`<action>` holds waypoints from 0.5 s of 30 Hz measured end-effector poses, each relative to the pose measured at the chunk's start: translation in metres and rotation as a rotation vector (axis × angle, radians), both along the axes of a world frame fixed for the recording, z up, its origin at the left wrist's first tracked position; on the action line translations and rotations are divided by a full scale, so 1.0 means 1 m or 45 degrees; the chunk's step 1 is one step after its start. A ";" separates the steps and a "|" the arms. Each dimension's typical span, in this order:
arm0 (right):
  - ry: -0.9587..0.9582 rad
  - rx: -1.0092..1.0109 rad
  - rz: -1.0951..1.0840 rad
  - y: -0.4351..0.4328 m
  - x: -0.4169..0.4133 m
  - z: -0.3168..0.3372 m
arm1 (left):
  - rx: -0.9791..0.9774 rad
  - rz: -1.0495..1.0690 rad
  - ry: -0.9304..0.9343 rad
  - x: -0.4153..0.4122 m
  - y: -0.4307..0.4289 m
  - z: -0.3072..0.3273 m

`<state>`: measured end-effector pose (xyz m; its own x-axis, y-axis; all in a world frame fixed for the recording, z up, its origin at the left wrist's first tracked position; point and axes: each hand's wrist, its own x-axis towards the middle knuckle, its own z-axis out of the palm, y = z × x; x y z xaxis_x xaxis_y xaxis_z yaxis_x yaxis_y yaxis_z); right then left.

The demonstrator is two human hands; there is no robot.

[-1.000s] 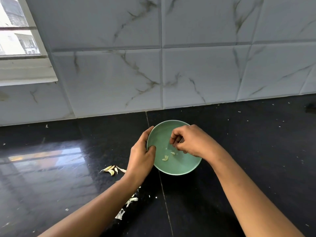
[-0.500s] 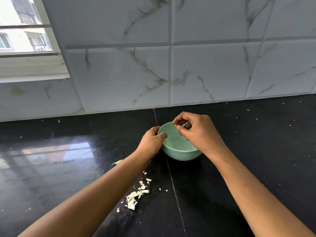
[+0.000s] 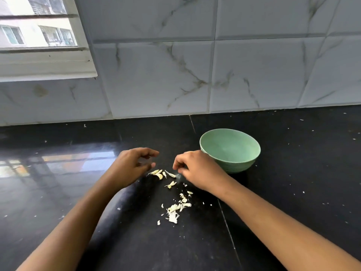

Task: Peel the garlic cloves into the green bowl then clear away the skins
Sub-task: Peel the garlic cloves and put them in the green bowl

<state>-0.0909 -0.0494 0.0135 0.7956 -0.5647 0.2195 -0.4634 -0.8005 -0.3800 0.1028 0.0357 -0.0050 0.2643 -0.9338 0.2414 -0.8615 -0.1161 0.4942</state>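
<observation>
Both of the person's hands hang low over the black counter (image 3: 78, 202), and everything is within reach of the fingers. The left hand (image 3: 132, 166) is relaxed, its fingers (image 3: 149, 152) loosely bent and spread, and it grasps nothing. The right hand (image 3: 199, 172) has its fingers (image 3: 176, 164) curled down toward the counter. That spot is blurred, so I cannot tell whether they pinch anything. Between the fingertips of the 2 hands lies a small scatter of pale, curved garlic pieces (image 3: 158, 174), just under the left fingertips and just beside the right ones. I cannot tell whether these are peeled. Further back from the fingertips, toward the wrists and between the 2 forearms, a looser heap of papery skins (image 3: 174, 210) is strewn on the counter, with tiny flecks around it. The green bowl (image 3: 241, 165) stands upright just behind the right hand's knuckles, on the far side from the left hand, and neither hand touches it. Beyond the fingertips rises a marbled tiled wall (image 3: 156, 79), with a window (image 3: 39, 30) above and away from the left hand.
</observation>
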 end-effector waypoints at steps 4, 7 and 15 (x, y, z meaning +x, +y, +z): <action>0.041 0.051 0.105 0.001 0.001 -0.005 | 0.045 -0.128 -0.169 0.009 0.005 0.003; 0.131 0.106 0.210 0.005 0.001 -0.013 | 0.086 -0.225 -0.291 0.011 0.006 0.002; 0.136 0.007 0.183 0.004 0.000 -0.018 | 0.018 -0.447 -0.334 0.000 0.007 0.002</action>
<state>-0.0912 -0.0457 -0.0050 0.8868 -0.4445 0.1266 -0.3823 -0.8594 -0.3395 0.1027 0.0424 -0.0030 -0.1381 -0.9596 0.2450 -0.9462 0.2010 0.2538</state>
